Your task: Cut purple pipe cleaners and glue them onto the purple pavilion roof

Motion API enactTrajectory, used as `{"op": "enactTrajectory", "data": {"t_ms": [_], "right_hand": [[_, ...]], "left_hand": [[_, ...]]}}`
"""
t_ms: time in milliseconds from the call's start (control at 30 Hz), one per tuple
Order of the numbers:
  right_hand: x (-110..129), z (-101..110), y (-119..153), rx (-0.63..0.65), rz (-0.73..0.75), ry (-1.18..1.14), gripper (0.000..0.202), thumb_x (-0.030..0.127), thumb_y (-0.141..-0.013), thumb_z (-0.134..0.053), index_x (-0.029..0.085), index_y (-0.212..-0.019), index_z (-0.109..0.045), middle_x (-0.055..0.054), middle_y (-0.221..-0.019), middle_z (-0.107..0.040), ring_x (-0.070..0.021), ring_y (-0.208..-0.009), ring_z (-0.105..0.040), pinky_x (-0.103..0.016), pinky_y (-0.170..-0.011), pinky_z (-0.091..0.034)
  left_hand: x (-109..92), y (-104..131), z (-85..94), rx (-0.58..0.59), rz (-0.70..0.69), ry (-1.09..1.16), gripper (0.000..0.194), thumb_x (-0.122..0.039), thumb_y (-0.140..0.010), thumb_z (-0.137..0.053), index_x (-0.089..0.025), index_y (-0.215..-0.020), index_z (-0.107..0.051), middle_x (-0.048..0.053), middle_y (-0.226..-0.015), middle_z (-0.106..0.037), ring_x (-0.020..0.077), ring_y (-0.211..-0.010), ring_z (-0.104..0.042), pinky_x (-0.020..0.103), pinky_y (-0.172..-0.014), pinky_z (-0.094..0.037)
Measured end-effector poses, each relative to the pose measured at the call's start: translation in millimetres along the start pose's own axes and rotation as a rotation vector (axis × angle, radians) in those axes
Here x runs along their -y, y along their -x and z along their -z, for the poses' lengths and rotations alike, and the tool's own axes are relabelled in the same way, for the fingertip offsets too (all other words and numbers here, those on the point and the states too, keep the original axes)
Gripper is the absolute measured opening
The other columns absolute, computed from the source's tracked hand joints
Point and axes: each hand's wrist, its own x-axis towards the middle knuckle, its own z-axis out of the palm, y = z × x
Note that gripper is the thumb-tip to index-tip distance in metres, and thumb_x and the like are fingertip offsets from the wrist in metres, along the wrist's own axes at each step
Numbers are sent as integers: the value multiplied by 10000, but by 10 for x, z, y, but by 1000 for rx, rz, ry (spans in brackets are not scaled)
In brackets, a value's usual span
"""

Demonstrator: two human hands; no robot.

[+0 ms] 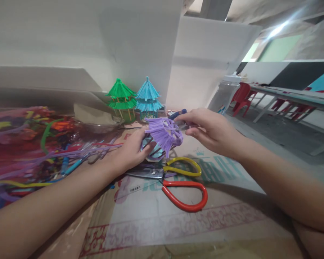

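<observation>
Nearest, scissors lie on the cardboard; I'd mind their blades by my left hand. Just beyond, it curls round the purple house, thumb across its side; a light, steady hold should spare the strips. My right hand nearly pinches at the roof's right edge, holding what, I cannot tell. Farther back stand a green house and blue house

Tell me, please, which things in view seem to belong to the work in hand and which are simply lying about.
Seemingly in the work:
purple fringed model, held in the left hand, with the right hand close beside it;
scissors, probably, lying nearby on the cardboard.

Apparently just there:
green model and blue model, standing behind;
clear jar;
red chair, farther off.
</observation>
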Motion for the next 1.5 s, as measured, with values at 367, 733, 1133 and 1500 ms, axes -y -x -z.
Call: {"op": "enactTrajectory", "data": {"t_ms": [367,733,1133,1500], "right_hand": [[-26,-68,21,-27,185,336,241,269,-985,-511,209,-1076,-726,-82,-854,-708,-210,-798,-580,-351,-754,-434],[2,-73,27,-2,195,410,254,307,-992,-506,215,-1088,-721,-88,-887,-712,-221,-825,-587,-356,-753,-427],[21,-71,23,22,212,403,283,323,-1005,-479,203,-1078,-725,-87,-845,-704,-220,-816,-586,-358,-741,-419],[35,-28,20,12,249,393,271,310,-1003,-497,193,-1051,-736,-77,-798,-698,-211,-777,-587,-352,-719,-430]], "left_hand": [[-8,9,-5,-3,-31,26,492,-452,-972,-462,-149,-1358,-501,137,-1283,-630,293,-1179,-592,417,-1028,-469],[-2,21,-30,15,24,24,490,-448,-953,-466,-148,-1333,-543,181,-1335,-595,320,-1245,-550,490,-1061,-432],[-33,20,-2,0,-28,8,437,-409,-935,-484,-157,-1287,-543,166,-1282,-616,319,-1233,-556,483,-1077,-425],[-41,10,9,6,-41,-17,404,-378,-914,-474,-158,-1242,-560,169,-1257,-627,321,-1223,-566,503,-1067,-442]]}}
